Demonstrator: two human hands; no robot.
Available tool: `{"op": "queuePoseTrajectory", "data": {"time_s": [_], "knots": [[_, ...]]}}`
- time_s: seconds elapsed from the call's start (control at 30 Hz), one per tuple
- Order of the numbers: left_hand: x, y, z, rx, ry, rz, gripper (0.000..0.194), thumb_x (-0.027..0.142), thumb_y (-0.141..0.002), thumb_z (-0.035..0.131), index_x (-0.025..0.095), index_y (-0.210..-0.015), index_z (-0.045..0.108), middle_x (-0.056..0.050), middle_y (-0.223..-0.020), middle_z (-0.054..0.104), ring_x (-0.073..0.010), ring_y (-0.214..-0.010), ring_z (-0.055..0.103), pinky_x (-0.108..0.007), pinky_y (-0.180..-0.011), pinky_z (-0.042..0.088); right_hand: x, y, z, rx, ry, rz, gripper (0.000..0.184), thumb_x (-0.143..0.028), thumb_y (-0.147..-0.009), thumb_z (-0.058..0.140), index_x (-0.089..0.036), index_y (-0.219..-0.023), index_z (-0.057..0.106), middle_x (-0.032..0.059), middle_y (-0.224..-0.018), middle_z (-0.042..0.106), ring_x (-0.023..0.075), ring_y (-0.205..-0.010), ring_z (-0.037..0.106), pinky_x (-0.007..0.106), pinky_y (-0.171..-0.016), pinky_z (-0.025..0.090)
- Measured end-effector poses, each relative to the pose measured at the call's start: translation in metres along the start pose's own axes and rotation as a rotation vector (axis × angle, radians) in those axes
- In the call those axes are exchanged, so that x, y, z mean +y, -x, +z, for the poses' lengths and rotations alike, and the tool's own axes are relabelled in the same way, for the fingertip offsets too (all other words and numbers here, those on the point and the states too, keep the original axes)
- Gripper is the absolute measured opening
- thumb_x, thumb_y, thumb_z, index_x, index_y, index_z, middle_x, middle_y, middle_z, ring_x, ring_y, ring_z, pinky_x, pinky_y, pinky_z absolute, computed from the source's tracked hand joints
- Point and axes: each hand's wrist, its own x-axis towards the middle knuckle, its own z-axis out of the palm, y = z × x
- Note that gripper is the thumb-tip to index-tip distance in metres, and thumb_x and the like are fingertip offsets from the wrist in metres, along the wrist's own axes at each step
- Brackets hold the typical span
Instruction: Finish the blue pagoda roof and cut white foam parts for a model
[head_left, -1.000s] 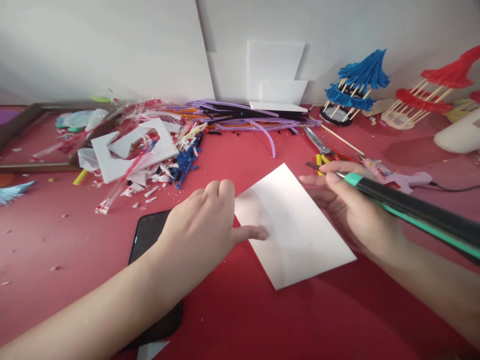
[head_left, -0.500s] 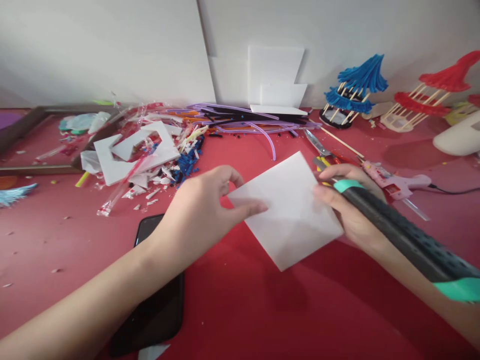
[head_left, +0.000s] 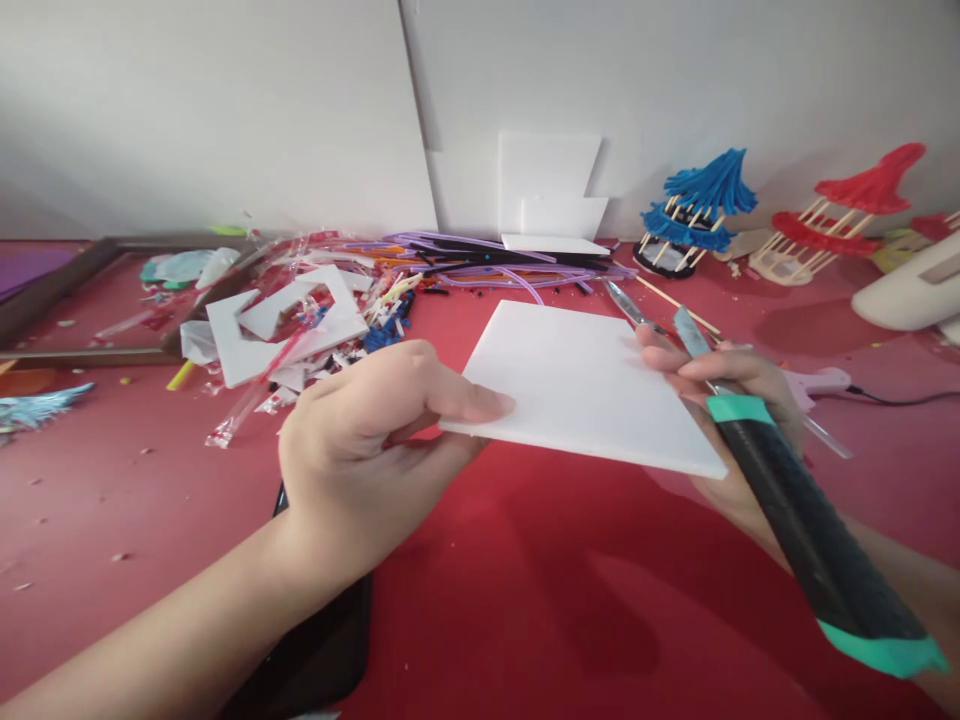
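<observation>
A square white foam board [head_left: 577, 385] is held level above the red table, its near edge facing me. My left hand [head_left: 382, 440] pinches its left corner, thumb on top and fingers curled below. My right hand [head_left: 742, 390] supports the board's right edge with its fingertips and also grips a utility knife [head_left: 810, 520]. That knife has a black handle with green ends, and its metal blade [head_left: 688, 330] points up and away. Part of the right hand's fingers is hidden behind board and handle.
A black phone [head_left: 330, 640] lies under my left forearm. Foam offcuts [head_left: 232, 340] and plastic scraps sit at the left, near a brown frame [head_left: 97, 355]. Pipe cleaners [head_left: 480, 255] lie along the back. Blue [head_left: 690, 215] and red [head_left: 832, 215] stick models and a pink glue gun [head_left: 817, 385] are at the right.
The board has turned and tipped, so its near edge now shows. My left hand has closed on its corner. The knife has swung more upright, bringing its blade into view.
</observation>
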Motion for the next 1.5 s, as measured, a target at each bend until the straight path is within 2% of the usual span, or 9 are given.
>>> {"op": "queuePoseTrajectory", "data": {"time_s": [0.27, 0.53, 0.73, 0.87, 0.97, 1.07, 1.2, 1.37, 1.5], "knots": [[-0.002, -0.002, 0.001, 0.019, 0.078, 0.061, 0.024, 0.004, -0.074, 0.073, 0.026, -0.080, 0.067, 0.008, -0.064, 0.060, -0.0070, -0.050, 0.046, -0.026, -0.045, 0.036, 0.015, -0.006, 0.008, 0.133, -0.099, -0.305, 0.023, -0.023, -0.088, 0.071, -0.031, -0.109, 0.066, -0.0020, -0.110, 0.076, 0.0247, -0.119, 0.065, 0.052, -0.111, 0.048], [0.010, -0.007, 0.003, -0.065, 0.190, -0.261, 0.021, 0.027, -0.077, 0.079, 0.025, -0.069, 0.060, 0.008, -0.060, 0.059, -0.0089, -0.051, 0.048, -0.025, -0.044, 0.035, 0.016, 0.003, 0.003, 0.246, 0.144, -0.211, 0.014, -0.031, -0.084, 0.076, -0.029, -0.095, 0.069, -0.0033, -0.084, 0.071, 0.0145, -0.071, 0.069, 0.029, -0.067, 0.058], [-0.002, -0.007, 0.012, -0.527, 0.121, -0.662, 0.040, 0.055, -0.082, 0.066, 0.021, -0.062, 0.058, 0.006, -0.054, 0.051, -0.0093, -0.047, 0.044, -0.023, -0.042, 0.032, 0.012, -0.002, 0.008, 0.168, 0.212, 0.119, 0.020, -0.041, -0.088, 0.070, -0.026, -0.101, 0.068, 0.0022, -0.087, 0.076, 0.0205, -0.082, 0.074, 0.036, -0.078, 0.059], [-0.007, 0.002, 0.018, -0.874, -0.365, -0.570, 0.040, 0.061, -0.087, 0.055, 0.023, -0.078, 0.062, 0.002, -0.062, 0.060, -0.0183, -0.057, 0.058, -0.028, -0.049, 0.036, 0.018, -0.009, 0.010, 0.031, 0.126, 0.227, 0.021, -0.041, -0.090, 0.068, -0.026, -0.105, 0.066, 0.0009, -0.079, 0.077, 0.0187, -0.078, 0.075, 0.036, -0.081, 0.059], [-0.003, 0.010, 0.018, -0.917, -0.557, -0.513, 0.042, 0.057, -0.090, 0.052, 0.017, -0.097, 0.062, -0.006, -0.072, 0.066, -0.0296, -0.068, 0.065, -0.035, -0.056, 0.042, 0.020, -0.010, 0.009, 0.023, 0.156, 0.268, 0.021, -0.042, -0.090, 0.067, -0.027, -0.104, 0.067, 0.0004, -0.075, 0.077, 0.0186, -0.077, 0.074, 0.035, -0.081, 0.059], [0.001, 0.017, 0.017, -0.914, -0.566, -0.340, 0.030, 0.031, -0.098, 0.036, 0.013, -0.099, 0.061, -0.016, -0.091, 0.068, -0.0345, -0.090, 0.065, -0.044, -0.075, 0.047, 0.018, -0.009, 0.008, 0.036, 0.172, 0.279, 0.018, -0.041, -0.090, 0.068, -0.027, -0.102, 0.068, 0.0004, -0.074, 0.076, 0.0195, -0.081, 0.074, 0.037, -0.085, 0.057], [0.004, 0.020, 0.019, -0.956, -0.449, -0.232, 0.033, 0.000, -0.083, 0.032, 0.016, -0.090, 0.060, -0.010, -0.092, 0.067, -0.0279, -0.091, 0.063, -0.041, -0.079, 0.048, 0.017, -0.009, 0.009, 0.008, 0.178, 0.259, 0.016, -0.038, -0.089, 0.069, -0.027, -0.101, 0.067, 0.0002, -0.075, 0.076, 0.0193, -0.079, 0.073, 0.036, -0.083, 0.057], [0.009, 0.022, 0.025, -0.901, -0.356, -0.298, 0.029, 0.004, -0.091, 0.039, 0.020, -0.107, 0.058, -0.003, -0.085, 0.067, -0.0199, -0.080, 0.064, -0.030, -0.067, 0.050, 0.020, -0.006, 0.009, -0.195, 0.182, 0.195, 0.017, -0.035, -0.085, 0.074, -0.026, -0.098, 0.067, 0.0023, -0.088, 0.077, 0.0196, -0.084, 0.073, 0.033, -0.079, 0.057], [0.015, 0.028, 0.027, -0.967, -0.302, -0.213, 0.024, 0.005, -0.089, 0.046, 0.021, -0.097, 0.061, -0.001, -0.085, 0.063, -0.0201, -0.073, 0.064, -0.033, -0.064, 0.050, 0.013, -0.002, 0.010, -0.396, 0.185, 0.173, 0.015, -0.032, -0.085, 0.073, -0.026, -0.097, 0.066, 0.0014, -0.092, 0.075, 0.0168, -0.086, 0.073, 0.028, -0.077, 0.056]]}}
